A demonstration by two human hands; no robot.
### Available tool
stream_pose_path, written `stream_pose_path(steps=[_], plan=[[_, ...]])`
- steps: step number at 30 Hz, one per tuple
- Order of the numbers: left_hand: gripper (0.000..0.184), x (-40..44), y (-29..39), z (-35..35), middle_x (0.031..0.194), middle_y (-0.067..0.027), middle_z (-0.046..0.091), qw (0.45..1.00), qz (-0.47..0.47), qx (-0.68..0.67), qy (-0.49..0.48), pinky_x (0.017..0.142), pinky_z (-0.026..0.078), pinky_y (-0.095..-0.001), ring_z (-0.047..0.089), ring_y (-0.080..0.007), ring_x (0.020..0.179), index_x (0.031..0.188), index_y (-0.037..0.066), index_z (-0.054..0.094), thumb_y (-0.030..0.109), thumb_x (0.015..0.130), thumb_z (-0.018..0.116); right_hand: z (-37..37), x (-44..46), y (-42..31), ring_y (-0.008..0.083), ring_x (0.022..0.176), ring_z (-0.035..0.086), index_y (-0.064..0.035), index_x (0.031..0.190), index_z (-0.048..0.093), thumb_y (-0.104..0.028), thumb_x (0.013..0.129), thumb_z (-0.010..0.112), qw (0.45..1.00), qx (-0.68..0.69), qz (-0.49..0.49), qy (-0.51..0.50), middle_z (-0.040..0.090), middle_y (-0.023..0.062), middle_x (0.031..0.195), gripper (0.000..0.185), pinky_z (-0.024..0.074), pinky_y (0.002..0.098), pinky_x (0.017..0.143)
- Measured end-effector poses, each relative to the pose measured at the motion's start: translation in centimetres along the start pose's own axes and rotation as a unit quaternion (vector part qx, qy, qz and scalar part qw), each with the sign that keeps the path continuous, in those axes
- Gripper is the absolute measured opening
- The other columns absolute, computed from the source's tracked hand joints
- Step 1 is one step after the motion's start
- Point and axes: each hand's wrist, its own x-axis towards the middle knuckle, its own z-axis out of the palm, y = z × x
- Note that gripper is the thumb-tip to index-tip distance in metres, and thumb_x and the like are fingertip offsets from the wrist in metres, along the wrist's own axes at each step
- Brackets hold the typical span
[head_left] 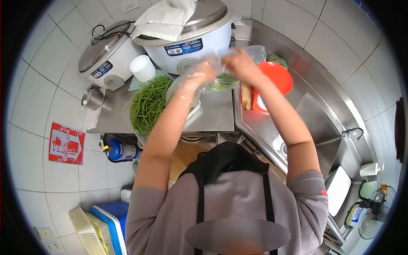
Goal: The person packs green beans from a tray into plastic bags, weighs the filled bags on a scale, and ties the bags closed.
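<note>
A clear plastic bag [224, 82] with green beans in it hangs between my hands, above the steel counter. My left hand [203, 71] is closed at the bag's left side, with clear plastic around the hand and wrist. My right hand [239, 63] pinches the bag's top edge on the right. Both hands are somewhat blurred. To the left of my left hand, a large heap of cut green beans [149, 104] lies in a clear tray on the counter. Part of a white-rimmed container [193, 111] shows below my left wrist.
Two rice cookers [199, 49] stand at the back, beside stacked white bowls [142, 68]. On the right are a red plate [276, 77] on a red scale [258, 103], a brown item [246, 95], and the sink [316, 127] with its faucet [353, 133].
</note>
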Motion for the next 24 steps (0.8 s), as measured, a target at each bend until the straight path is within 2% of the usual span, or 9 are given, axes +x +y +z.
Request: stream_pose_path(steps=[2, 4, 7, 9, 11, 12, 14, 19, 24], plan=[[0.06, 0.4, -2.8, 2.8, 0.124, -0.0096, 0.051, 0.977, -0.015, 0.203, -0.069, 0.08, 0.047, -0.0297, 0.056, -0.0206, 0.101, 0.126, 0.007, 0.046, -0.003, 0.068, 0.055, 2.6, -1.3, 0.9, 0.0225, 0.081, 0.061, -0.0119, 0.085, 0.061, -0.005, 0.073, 0.055, 0.986, -0.1, -0.003, -0.13, 0.064, 0.005, 0.075, 0.015, 0.023, 0.0475, 0.103], [0.061, 0.2, -0.8, 0.0, 0.126, -0.0123, 0.049, 0.993, -0.039, 0.101, -0.044, 0.088, 0.043, -0.0327, 0.053, -0.023, 0.109, 0.127, 0.012, 0.046, -0.001, 0.068, 0.055, 1.1, -0.7, 0.5, 0.021, 0.08, 0.061, -0.0148, 0.084, 0.062, -0.005, 0.071, 0.054, 0.976, -0.099, 0.024, -0.192, 0.064, 0.0028, 0.073, 0.018, 0.0253, 0.047, 0.101], [0.061, -0.2, -0.8, -1.9, 0.125, -0.0162, 0.049, 0.992, 0.05, -0.097, 0.067, 0.093, 0.039, -0.0338, 0.053, -0.0251, 0.107, 0.129, 0.015, 0.044, 0.001, 0.07, 0.053, -2.0, 0.1, -0.4, 0.0215, 0.081, 0.061, -0.0122, 0.084, 0.062, -0.003, 0.072, 0.054, 0.998, -0.058, 0.027, -0.018, 0.064, 0.0043, 0.074, 0.017, 0.0236, 0.0489, 0.103], [0.062, -0.6, -1.3, 0.2, 0.128, -0.0163, 0.045, 0.997, -0.057, -0.007, -0.047, 0.096, 0.037, -0.0351, 0.045, -0.0291, 0.116, 0.129, 0.013, 0.043, 0.001, 0.069, 0.057, -0.8, -0.8, -1.0, 0.0215, 0.082, 0.061, -0.0109, 0.083, 0.063, 0.0, 0.072, 0.051, 0.997, -0.074, -0.006, 0.019, 0.065, 0.0048, 0.075, 0.02, 0.0223, 0.0494, 0.104], [0.058, -0.8, -3.1, 2.5, 0.13, -0.0157, 0.044, 0.984, -0.046, 0.143, -0.092, 0.089, 0.044, -0.0349, 0.053, -0.0296, 0.108, 0.128, 0.011, 0.045, -0.001, 0.071, 0.053, 1.2, -1.9, -0.4, 0.0211, 0.082, 0.061, -0.0111, 0.083, 0.064, 0.001, 0.071, 0.049, 0.976, -0.094, 0.043, -0.193, 0.065, 0.0043, 0.075, 0.023, 0.0218, 0.0489, 0.105], [0.058, -1.0, -3.0, 2.0, 0.129, -0.0156, 0.045, 0.987, -0.079, 0.04, -0.131, 0.085, 0.046, -0.0341, 0.056, -0.0275, 0.101, 0.128, 0.011, 0.045, -0.002, 0.072, 0.051, 1.2, -1.7, -0.4, 0.0209, 0.083, 0.061, -0.0112, 0.084, 0.064, 0.002, 0.071, 0.048, 0.948, -0.104, 0.067, -0.292, 0.065, 0.0041, 0.075, 0.024, 0.0216, 0.0487, 0.105], [0.057, -1.3, -2.5, 1.0, 0.128, -0.0154, 0.046, 0.955, -0.137, -0.171, -0.2, 0.077, 0.05, -0.0326, 0.063, -0.0234, 0.089, 0.127, 0.011, 0.045, -0.004, 0.072, 0.048, 0.3, -1.2, 0.3, 0.02, 0.083, 0.061, -0.0114, 0.082, 0.065, 0.002, 0.071, 0.048, 0.968, -0.128, 0.055, -0.209, 0.066, 0.0036, 0.075, 0.024, 0.0206, 0.0465, 0.106], [0.043, -2.3, -0.4, -3.2, 0.077, -0.0058, 0.054, 0.91, -0.108, -0.393, -0.073, 0.066, 0.055, -0.0303, 0.055, -0.0139, 0.058, 0.12, 0.001, 0.049, -0.002, 0.077, 0.046, -5.6, 2.1, -2.7, 0.0204, 0.082, 0.061, -0.009, 0.085, 0.065, 0.002, 0.071, 0.053, 0.989, -0.072, 0.032, -0.124, 0.065, 0.0057, 0.077, 0.021, 0.0229, 0.0444, 0.106], [0.047, -10.0, 1.5, -10.3, 0.12, -0.0145, 0.051, 0.851, 0.051, -0.516, 0.079, 0.067, 0.054, -0.0311, 0.046, -0.0077, 0.054, 0.119, -0.008, 0.045, 0.006, 0.076, 0.055, -7.8, 4.7, -6.1, 0.0158, 0.088, 0.058, -0.0068, 0.093, 0.062, -0.001, 0.077, 0.057, 0.909, 0.391, -0.061, 0.131, 0.063, 0.0044, 0.093, 0.018, 0.0279, 0.0346, 0.1]])
